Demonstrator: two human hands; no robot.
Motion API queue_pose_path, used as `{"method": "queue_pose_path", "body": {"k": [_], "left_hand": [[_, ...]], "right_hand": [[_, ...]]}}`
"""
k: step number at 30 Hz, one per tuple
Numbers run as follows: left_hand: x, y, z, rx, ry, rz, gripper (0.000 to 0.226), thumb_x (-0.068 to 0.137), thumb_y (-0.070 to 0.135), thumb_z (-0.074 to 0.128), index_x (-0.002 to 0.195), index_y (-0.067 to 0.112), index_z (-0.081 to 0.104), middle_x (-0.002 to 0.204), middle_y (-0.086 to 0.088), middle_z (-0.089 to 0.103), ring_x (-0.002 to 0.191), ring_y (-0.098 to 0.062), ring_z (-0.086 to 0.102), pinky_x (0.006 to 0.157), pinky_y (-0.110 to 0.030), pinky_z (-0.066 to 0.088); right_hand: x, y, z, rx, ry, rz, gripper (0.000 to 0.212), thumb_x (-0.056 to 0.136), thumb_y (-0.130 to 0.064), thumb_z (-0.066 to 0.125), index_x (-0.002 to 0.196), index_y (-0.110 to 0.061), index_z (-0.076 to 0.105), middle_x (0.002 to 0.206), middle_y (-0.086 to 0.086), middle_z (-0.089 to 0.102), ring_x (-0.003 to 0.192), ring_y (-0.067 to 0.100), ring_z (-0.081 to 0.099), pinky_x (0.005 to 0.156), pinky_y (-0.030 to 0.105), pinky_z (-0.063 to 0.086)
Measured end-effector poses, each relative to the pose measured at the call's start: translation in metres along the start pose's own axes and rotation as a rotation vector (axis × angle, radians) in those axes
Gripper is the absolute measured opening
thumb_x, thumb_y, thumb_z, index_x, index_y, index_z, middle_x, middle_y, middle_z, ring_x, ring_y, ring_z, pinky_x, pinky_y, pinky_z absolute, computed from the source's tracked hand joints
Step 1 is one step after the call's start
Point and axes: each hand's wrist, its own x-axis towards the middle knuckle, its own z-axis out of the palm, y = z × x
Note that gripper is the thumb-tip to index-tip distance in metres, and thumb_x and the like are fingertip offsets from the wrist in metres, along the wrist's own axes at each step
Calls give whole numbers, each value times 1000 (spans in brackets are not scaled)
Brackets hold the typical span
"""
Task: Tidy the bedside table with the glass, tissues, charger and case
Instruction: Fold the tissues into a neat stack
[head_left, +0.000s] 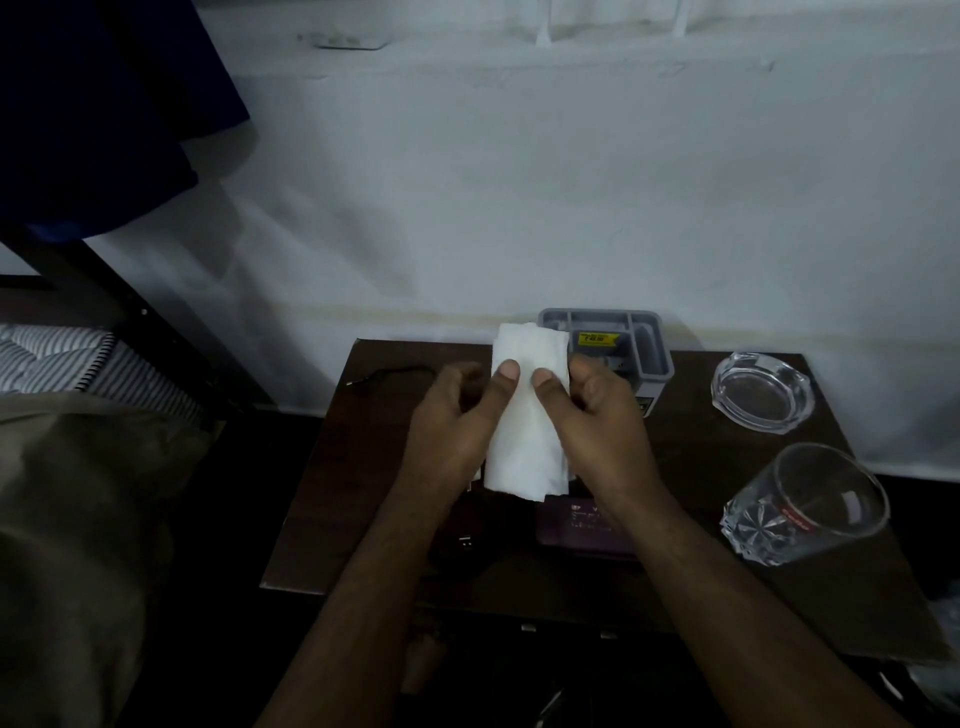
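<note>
A folded white tissue (527, 415) is held up over the middle of the dark wooden bedside table (332, 483). My left hand (457, 415) grips its left edge and my right hand (587, 415) its right edge, both thumbs pressed on its front. A clear drinking glass (805, 501) stands at the table's right side. A dark purple case (582, 525) lies flat below the tissue, partly hidden by my right wrist. A black charger cable (387, 375) lies at the far left of the table, and a small plug (465, 542) shows under my left forearm.
A grey compartment organiser (652, 358) with a yellow label stands at the back of the table against the white wall. A glass ashtray (761, 389) sits at the back right. A bed with striped bedding (57, 358) and a tan blanket lies to the left.
</note>
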Motion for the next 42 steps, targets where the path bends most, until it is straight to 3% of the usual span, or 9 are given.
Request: {"method": "queue_pose_path", "body": {"k": [5,11,15,20,25,29,32,38,42], "left_hand": [[2,0,2,-42,43,145,16,98,20,68,109,9,72,102,-1,78,93,-15,75,84,-42,63],[6,0,-5,-270,80,81,31,91,13,76,120,9,67,111,-6,76,102,-23,75,87,-45,63],[8,0,-10,-334,37,45,30,91,11,74,120,6,70,112,-11,77,105,-30,74,91,-52,61],[10,-5,-15,-278,-7,119,25,90,0,73,114,4,72,109,-14,78,103,-32,75,90,-48,61],[11,-8,-14,-149,10,280,25,88,-7,72,109,5,75,104,-10,79,98,-19,76,87,-33,60],[12,-9,-12,-133,17,280,23,86,1,77,109,3,76,102,-9,79,95,-26,76,85,-44,63],[13,-9,-12,-106,59,265,26,84,6,81,109,8,75,99,-2,79,89,-16,76,77,-31,62],[16,-18,-15,40,38,103,20,82,10,83,99,6,74,94,-9,78,85,-22,75,77,-34,61],[15,-26,-9,289,-42,-30,23,85,20,82,104,10,72,86,-2,75,62,-10,66,55,-19,55]], "right_hand": [[-1,-1,0,37,-10,2,20,101,-24,63,115,-11,70,103,3,77,94,18,75,82,50,62],[-4,5,3,-34,-149,0,39,94,-30,73,130,-20,62,116,-7,74,103,9,73,74,32,60],[-4,4,5,-61,-137,-25,42,94,-25,74,133,-17,62,122,-5,73,110,8,70,91,37,60],[0,4,3,-201,18,-89,28,94,-26,73,119,-13,69,106,-3,75,95,12,71,82,42,61],[0,9,6,-338,40,-204,36,89,-16,78,123,-12,68,114,3,73,105,19,69,88,42,58],[1,15,9,-312,36,-142,46,90,-28,78,131,-11,66,121,1,73,110,15,69,84,14,53],[0,16,12,-254,-28,-84,49,91,-29,77,136,-15,63,121,-4,73,108,8,68,75,0,47],[5,17,7,-325,14,-21,31,95,-29,70,122,-13,63,113,0,72,100,17,68,79,34,57],[5,22,3,-525,-63,109,40,96,-34,66,129,-12,58,125,8,68,113,28,65,91,44,54]]}}
